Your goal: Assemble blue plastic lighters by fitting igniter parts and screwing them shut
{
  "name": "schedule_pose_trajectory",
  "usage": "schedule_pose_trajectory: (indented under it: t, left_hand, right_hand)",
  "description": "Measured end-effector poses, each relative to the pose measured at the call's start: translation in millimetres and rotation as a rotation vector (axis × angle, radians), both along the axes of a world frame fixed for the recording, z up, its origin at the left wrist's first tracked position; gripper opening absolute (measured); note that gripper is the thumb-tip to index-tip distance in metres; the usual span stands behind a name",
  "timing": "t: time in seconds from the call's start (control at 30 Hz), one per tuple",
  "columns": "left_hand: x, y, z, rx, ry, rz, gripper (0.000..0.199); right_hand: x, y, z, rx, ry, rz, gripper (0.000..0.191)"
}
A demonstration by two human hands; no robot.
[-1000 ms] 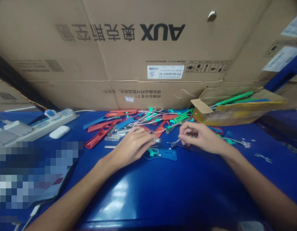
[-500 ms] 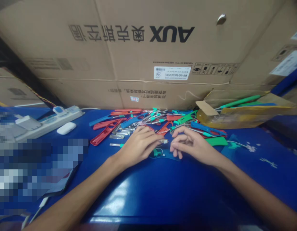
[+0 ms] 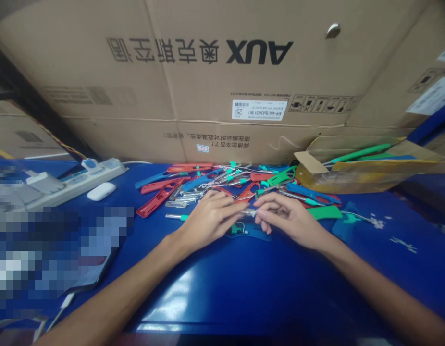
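Note:
Between my hands is a small clear part [image 3: 248, 212]. My left hand [image 3: 213, 216] pinches its left end, and the fingertips of my right hand [image 3: 278, 216] close on its right end. Just below them a blue handle piece [image 3: 256, 233] with a green part and a white wire lies on the table. Behind my hands spreads a pile of red, blue and green handle pieces [image 3: 164, 197], metal rods and wires. A rod with a green end [image 3: 175, 217] lies left of my left hand.
An open cardboard box [image 3: 352, 178] with green and blue pieces stands at the right rear. At left are a power strip [image 3: 78, 182], a white case [image 3: 101, 191] and a blurred-out item. A large carton [image 3: 193, 96] backs the blue table [image 3: 222, 293].
My right hand has moved slightly left, and its fingertips have closed on the right end of the clear part. My left hand stays nearly in place.

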State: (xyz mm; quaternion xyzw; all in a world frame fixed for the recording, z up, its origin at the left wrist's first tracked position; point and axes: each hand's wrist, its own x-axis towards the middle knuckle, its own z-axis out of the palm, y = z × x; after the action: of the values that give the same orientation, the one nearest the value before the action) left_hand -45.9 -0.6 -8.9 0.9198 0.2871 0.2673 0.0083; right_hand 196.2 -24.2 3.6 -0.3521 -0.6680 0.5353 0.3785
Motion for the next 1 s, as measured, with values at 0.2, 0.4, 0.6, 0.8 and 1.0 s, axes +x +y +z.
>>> schedule_pose_trajectory:
  t: [0.2, 0.4, 0.6, 0.8, 1.0]
  left_hand:
    - [-2.1, 0.0, -0.7, 0.025, 0.007, 0.003, 0.027]
    - [-1.6, -2.0, -4.2, 0.073, -0.001, 0.011, 0.028]
    - [-1.3, -5.6, -1.6, 0.137, -0.018, 0.085, 0.033]
    - [-0.5, -9.0, -0.3, 0.151, -0.007, 0.077, 0.036]
    - [0.4, -13.3, 1.6, 0.182, 0.034, 0.114, 0.043]
  right_hand:
    - [-1.1, -0.9, 3.0, 0.035, -0.011, -0.016, 0.015]
    - [-0.7, -0.5, 2.5, 0.005, -0.045, -0.031, 0.019]
    - [-2.1, 3.7, -2.3, -0.019, 0.013, -0.037, 0.022]
    - [-1.5, 3.1, -2.9, -0.03, 0.029, -0.032, 0.02]
    - [-2.5, 1.1, 0.4, -0.067, 0.051, -0.028, 0.021]
